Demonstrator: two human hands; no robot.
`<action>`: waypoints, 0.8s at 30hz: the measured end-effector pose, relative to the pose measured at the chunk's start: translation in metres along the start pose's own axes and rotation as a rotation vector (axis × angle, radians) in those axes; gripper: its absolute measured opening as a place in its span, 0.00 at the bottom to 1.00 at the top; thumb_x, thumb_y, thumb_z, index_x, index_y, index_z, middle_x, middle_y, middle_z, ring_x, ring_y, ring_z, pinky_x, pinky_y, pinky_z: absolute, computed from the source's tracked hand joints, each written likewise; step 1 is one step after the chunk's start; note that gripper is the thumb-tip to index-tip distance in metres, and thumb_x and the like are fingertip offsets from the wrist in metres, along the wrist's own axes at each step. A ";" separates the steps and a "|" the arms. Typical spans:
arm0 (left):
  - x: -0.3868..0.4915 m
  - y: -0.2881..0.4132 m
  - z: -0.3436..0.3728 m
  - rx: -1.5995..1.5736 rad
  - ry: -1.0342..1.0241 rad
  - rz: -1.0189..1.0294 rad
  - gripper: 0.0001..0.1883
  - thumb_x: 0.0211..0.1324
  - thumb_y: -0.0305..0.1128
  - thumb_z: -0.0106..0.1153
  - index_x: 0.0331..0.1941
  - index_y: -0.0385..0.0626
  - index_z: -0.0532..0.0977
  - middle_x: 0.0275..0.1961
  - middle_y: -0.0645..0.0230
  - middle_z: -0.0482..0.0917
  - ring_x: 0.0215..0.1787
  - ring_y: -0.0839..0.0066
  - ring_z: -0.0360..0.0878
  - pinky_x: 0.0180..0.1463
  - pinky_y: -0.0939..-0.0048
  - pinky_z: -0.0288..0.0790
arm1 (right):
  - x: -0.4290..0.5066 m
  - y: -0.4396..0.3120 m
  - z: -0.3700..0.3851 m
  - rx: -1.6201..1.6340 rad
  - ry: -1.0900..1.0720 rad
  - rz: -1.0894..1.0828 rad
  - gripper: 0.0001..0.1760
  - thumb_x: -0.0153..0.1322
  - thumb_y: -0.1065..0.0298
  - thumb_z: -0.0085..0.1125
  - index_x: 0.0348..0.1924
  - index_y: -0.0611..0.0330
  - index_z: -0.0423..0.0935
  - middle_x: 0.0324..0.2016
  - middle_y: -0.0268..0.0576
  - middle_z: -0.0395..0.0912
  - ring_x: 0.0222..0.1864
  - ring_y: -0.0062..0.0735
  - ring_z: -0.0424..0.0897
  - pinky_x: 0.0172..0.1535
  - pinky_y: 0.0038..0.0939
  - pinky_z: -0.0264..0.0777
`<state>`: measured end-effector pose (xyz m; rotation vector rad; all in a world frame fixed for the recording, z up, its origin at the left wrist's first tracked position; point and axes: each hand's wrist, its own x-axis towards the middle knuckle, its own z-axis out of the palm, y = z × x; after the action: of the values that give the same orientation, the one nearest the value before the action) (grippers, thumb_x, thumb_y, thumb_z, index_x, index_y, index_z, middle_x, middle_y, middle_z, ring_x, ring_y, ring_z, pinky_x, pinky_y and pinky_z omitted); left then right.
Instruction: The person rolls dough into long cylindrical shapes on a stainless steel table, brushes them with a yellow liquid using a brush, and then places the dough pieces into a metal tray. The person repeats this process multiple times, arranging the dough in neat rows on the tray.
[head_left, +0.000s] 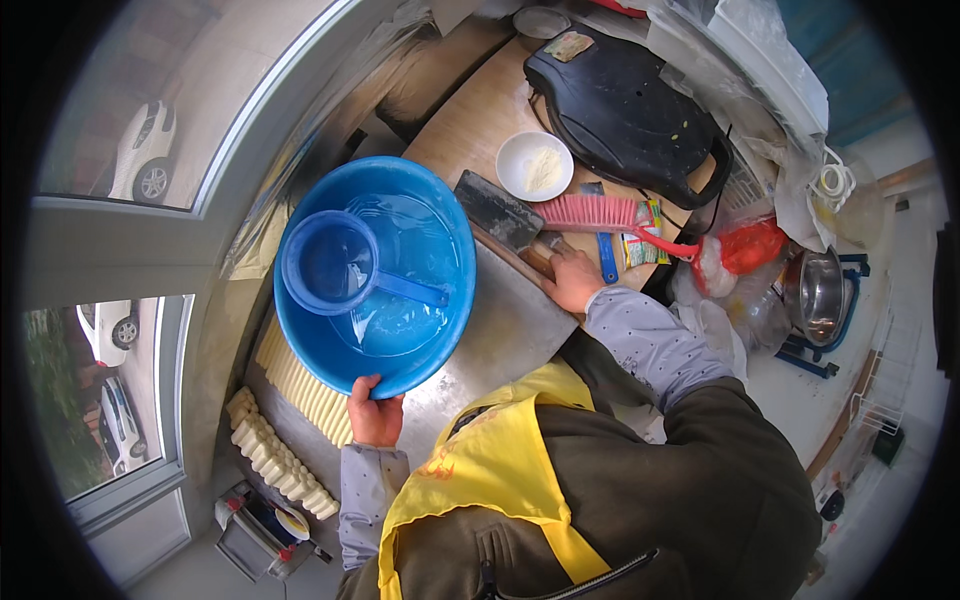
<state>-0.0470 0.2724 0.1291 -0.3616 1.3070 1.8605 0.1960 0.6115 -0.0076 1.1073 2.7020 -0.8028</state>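
Observation:
My left hand holds the near rim of a blue plastic basin, thumb on the rim. Shallow water lies in the basin. A blue plastic dipper is inside it, its handle pointing right. My right hand is at the wooden handle of a broad dark-bladed cleaver; whether its fingers close round the handle is hidden. Just beyond that hand lie a pink-bristled brush and a blue-handled scraper.
Rows of pale dough strips and a stack of dough pieces lie left on the metal worktop. A white bowl with flour, a black electric griddle and a packet occupy the wooden board.

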 end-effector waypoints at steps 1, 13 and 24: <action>0.000 0.001 -0.001 -0.002 0.009 -0.003 0.15 0.67 0.26 0.56 0.56 0.42 0.76 0.50 0.65 0.86 0.48 0.65 0.87 0.52 0.59 0.83 | 0.002 -0.002 0.003 -0.022 0.019 0.010 0.29 0.73 0.53 0.68 0.57 0.71 0.83 0.53 0.61 0.88 0.56 0.62 0.85 0.64 0.53 0.77; 0.001 0.003 0.013 0.018 0.001 0.035 0.13 0.67 0.26 0.55 0.54 0.42 0.76 0.48 0.65 0.86 0.45 0.65 0.87 0.45 0.60 0.83 | -0.012 0.010 -0.064 0.199 0.053 -0.178 0.22 0.70 0.57 0.66 0.42 0.71 0.77 0.43 0.66 0.84 0.48 0.68 0.83 0.53 0.57 0.77; 0.003 0.000 0.014 0.040 -0.018 0.012 0.18 0.67 0.27 0.54 0.59 0.41 0.74 0.47 0.64 0.86 0.41 0.65 0.87 0.41 0.61 0.83 | 0.000 0.138 -0.174 0.124 0.353 0.022 0.18 0.70 0.58 0.68 0.37 0.67 0.75 0.35 0.64 0.81 0.43 0.70 0.82 0.46 0.57 0.75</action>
<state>-0.0456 0.2861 0.1334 -0.3162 1.3356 1.8402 0.3060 0.7828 0.0819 1.4253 2.9474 -0.8534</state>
